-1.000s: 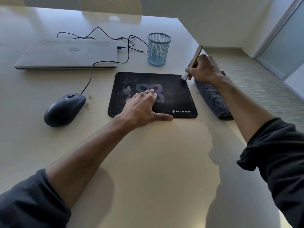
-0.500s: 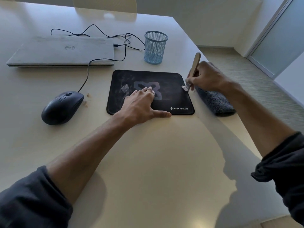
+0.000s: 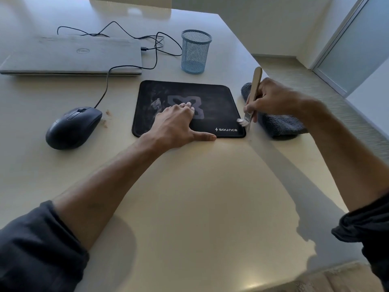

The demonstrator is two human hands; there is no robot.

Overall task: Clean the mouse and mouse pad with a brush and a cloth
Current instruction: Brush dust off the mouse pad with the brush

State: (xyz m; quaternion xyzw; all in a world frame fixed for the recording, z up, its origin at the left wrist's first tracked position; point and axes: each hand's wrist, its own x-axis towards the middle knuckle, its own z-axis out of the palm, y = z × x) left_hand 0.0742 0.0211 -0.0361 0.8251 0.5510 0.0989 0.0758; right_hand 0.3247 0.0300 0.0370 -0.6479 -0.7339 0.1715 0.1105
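Note:
A black mouse pad (image 3: 216, 102) with a grey logo and dusty smears lies in the middle of the table. My left hand (image 3: 176, 125) presses flat on its near half, fingers straight, thumb along the front edge. My right hand (image 3: 271, 99) grips a wooden-handled brush (image 3: 254, 87); its white bristles touch the pad's right edge near the front corner. A dark grey cloth (image 3: 280, 125) lies folded just right of the pad, partly under my right hand. The black wired mouse (image 3: 72, 127) sits on the table left of the pad.
A shut silver laptop (image 3: 71, 55) lies at the back left, with black cables (image 3: 130, 36) trailing behind it. A blue mesh pen cup (image 3: 195, 51) stands behind the pad. Crumbs (image 3: 106, 118) lie beside the mouse. The table's right edge (image 3: 311, 157) runs close to the cloth.
My right hand has drawn the brush along the pad's right edge from the far corner toward the near corner. My left hand stays pressed on the pad.

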